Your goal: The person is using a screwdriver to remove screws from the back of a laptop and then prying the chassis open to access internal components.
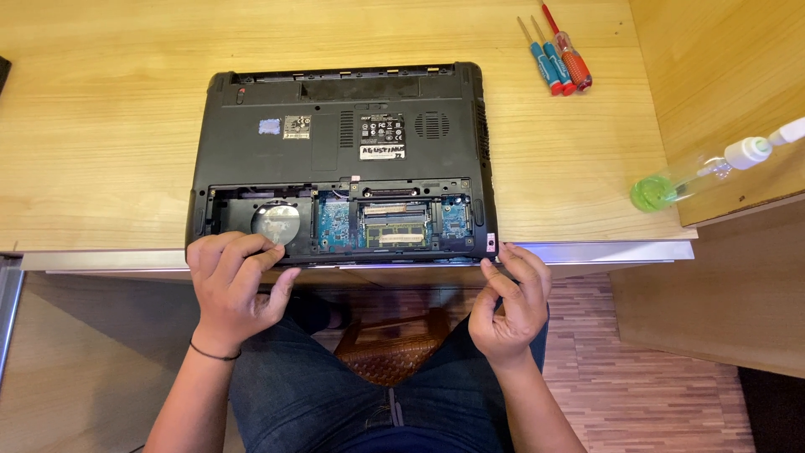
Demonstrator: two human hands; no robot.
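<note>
A black laptop (335, 126) lies upside down on the wooden desk (101, 126), its bottom cover off along the near edge. The open bay shows green circuit boards, a memory module (394, 225) and a round silver disc (275, 220). My left hand (231, 289) rests with curled fingers on the laptop's near left corner, beside the silver disc. My right hand (511, 302) touches the near right corner with its fingertips. Neither hand clearly holds a loose object.
Three screwdrivers (555, 54), two blue and one red, lie at the back right of the desk. A clear spray bottle (713, 172) with green liquid lies on its side at the right. My knees and a brown woven stool (390, 348) are below the desk edge.
</note>
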